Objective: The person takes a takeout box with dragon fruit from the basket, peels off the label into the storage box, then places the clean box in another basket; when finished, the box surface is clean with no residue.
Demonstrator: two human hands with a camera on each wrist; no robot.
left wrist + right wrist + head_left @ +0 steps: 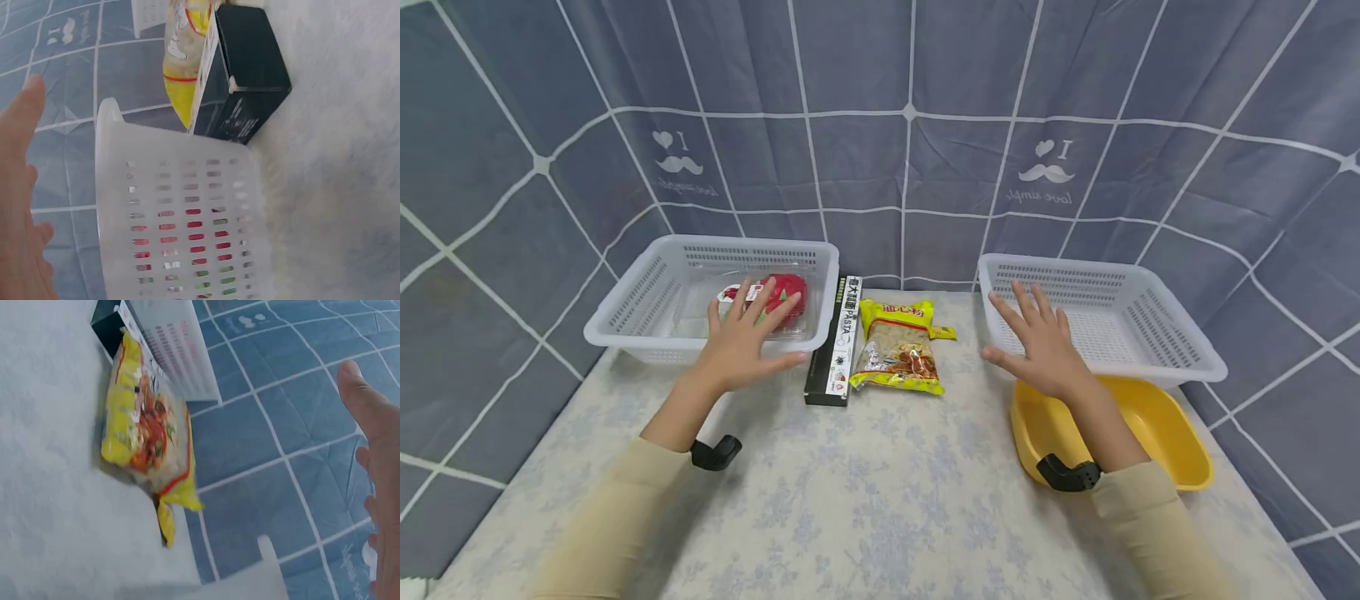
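Note:
With fingers spread, my left hand (pixel 741 343) hovers over the front edge of the left white basket (pixel 647 343) and holds nothing. Inside that basket lies a clear plastic box (pixel 688 312) with a red dragon fruit (pixel 788 292) in it. My right hand (pixel 1045 346), also spread and bare, is above the front left part of the right white basket (pixel 1176 350). Between the baskets, a yellow bag of noodles (pixel 898 350) lies beside a black and white pasta box (pixel 838 350). The left wrist view shows red and green through the slots of the basket wall (pixel 181 181).
A yellow basin (pixel 1180 446) sits in front of the right basket, partly under my right forearm. The table bears a pale flowered cloth (pixel 880 500). A grey-blue curtain with white lines (pixel 865 167) hangs behind and at both sides.

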